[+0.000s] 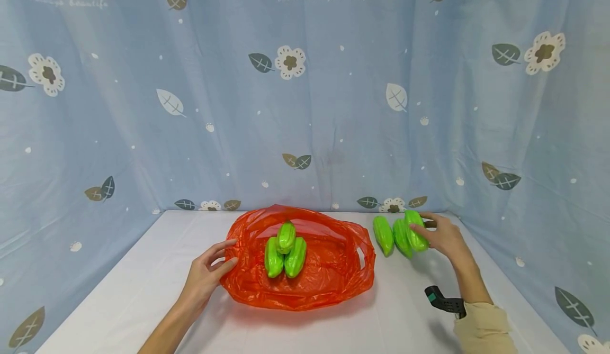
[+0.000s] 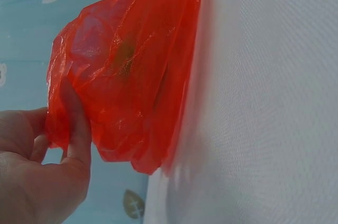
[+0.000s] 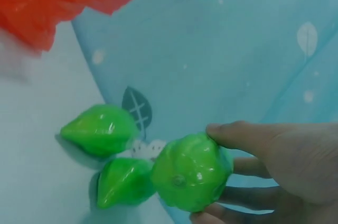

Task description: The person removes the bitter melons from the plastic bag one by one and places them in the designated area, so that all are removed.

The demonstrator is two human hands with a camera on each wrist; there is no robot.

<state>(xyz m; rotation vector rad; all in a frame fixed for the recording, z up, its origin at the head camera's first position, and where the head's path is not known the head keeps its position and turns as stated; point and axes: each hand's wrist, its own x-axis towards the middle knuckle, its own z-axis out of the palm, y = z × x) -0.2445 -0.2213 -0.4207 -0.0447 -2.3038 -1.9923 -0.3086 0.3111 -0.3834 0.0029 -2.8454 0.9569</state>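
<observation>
A red plastic bag lies spread on the table with its mouth facing up. Inside it are three glossy green ridged vegetables, one resting on the other two. My left hand pinches the bag's left edge, thumb on one side and fingers on the other, as the left wrist view shows. At the right, my right hand grips another green ridged vegetable between thumb and fingers. Two more of these tapered vegetables lie just left of it, the nearer one partly overlapped by the held one.
A white cloth covers the table. Blue printed curtains rise behind it and along both sides. A black wrist mount sticks out from my right wrist over the table. The bag's right handle loop points toward the loose vegetables.
</observation>
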